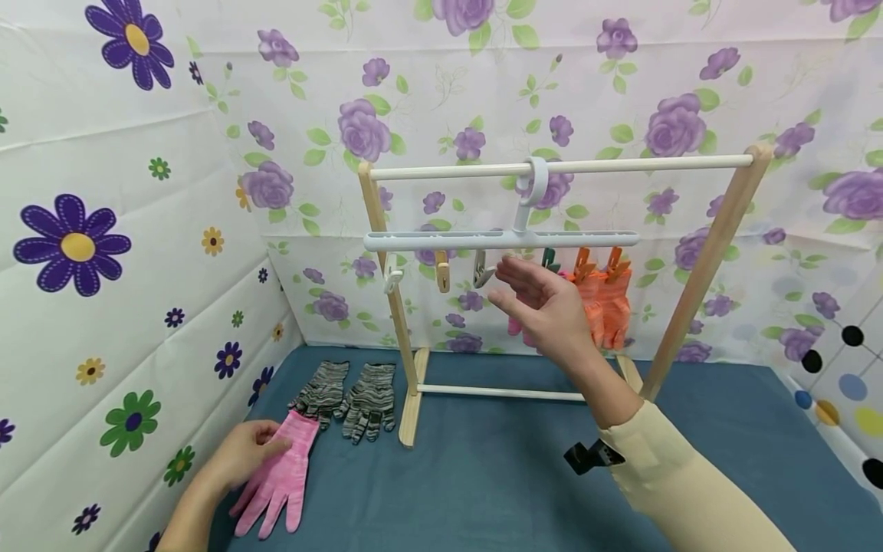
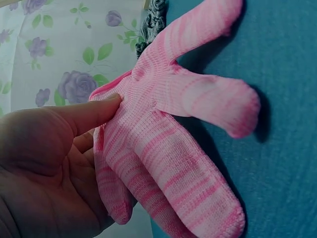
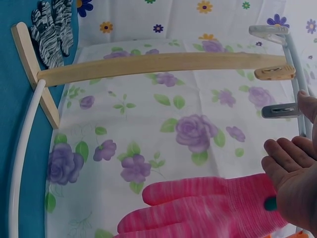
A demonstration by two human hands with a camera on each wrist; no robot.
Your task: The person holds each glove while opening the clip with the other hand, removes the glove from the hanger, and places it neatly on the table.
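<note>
At the lower left, my left hand [image 1: 237, 458] pinches a pink striped knit glove [image 1: 284, 479] by its cuff end, thumb on top. Close up in the left wrist view, the thumb presses on the glove [image 2: 158, 124] while its fingers spread over the blue cloth. My right hand [image 1: 552, 310] is raised beneath the white hanger [image 1: 448, 241], fingers extended and nothing gripped, beside a grey clip [image 1: 480, 270]. Behind that hand hangs another pink glove [image 3: 198, 208], partly covered, near a green clip [image 1: 549, 259]. Orange gloves [image 1: 611, 310] hang from orange clips [image 1: 616, 262] farther right.
A wooden rack with a white top rod [image 1: 641, 164] carries the hanger. A tan clip [image 1: 442, 272] and a white clip [image 1: 392, 274] hang on its left half. Grey-black knit gloves [image 1: 371, 399] lie on the blue cloth [image 1: 483, 475] beside the rack's left foot [image 1: 411, 418].
</note>
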